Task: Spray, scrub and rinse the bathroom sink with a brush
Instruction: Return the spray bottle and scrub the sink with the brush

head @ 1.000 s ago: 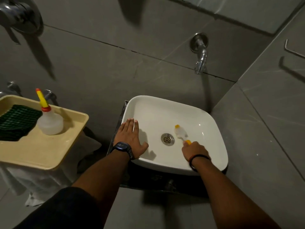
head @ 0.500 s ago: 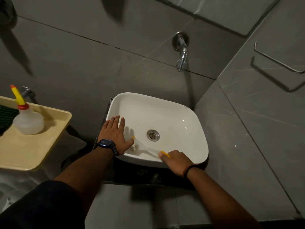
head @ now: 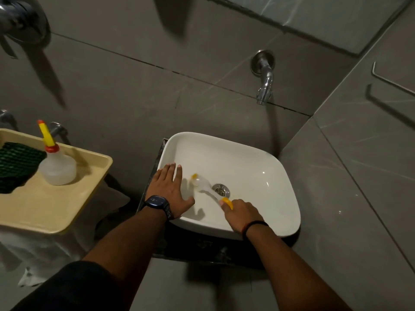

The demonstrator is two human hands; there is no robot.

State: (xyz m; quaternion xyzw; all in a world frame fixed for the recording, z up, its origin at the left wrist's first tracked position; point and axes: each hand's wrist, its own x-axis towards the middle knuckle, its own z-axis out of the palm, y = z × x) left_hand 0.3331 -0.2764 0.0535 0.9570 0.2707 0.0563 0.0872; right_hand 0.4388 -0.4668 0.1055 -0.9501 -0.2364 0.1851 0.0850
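A white square sink (head: pixel 251 162) sits against the grey tiled wall, with a metal drain (head: pixel 221 190) in its bowl. My right hand (head: pixel 241 215) grips the yellow end of a white brush (head: pixel 205 186), whose head lies on the bowl's left side, just left of the drain. My left hand (head: pixel 170 190), a dark watch on its wrist, lies flat with fingers spread on the sink's left rim. A clear spray bottle (head: pixel 56 166) with a yellow and red nozzle stands on a cream tray (head: pixel 67 212) to the left.
A chrome tap (head: pixel 264 81) juts from the wall above the sink, with no water running. A dark green mesh scrubber (head: pixel 15 164) lies on the tray. Another chrome fitting (head: pixel 20 21) is at the top left, and a metal rail (head: pixel 390 80) on the right wall.
The brush head went from right of the drain to the bowl's near left, then further up its left side. My left hand stayed on the rim. The camera view shifted.
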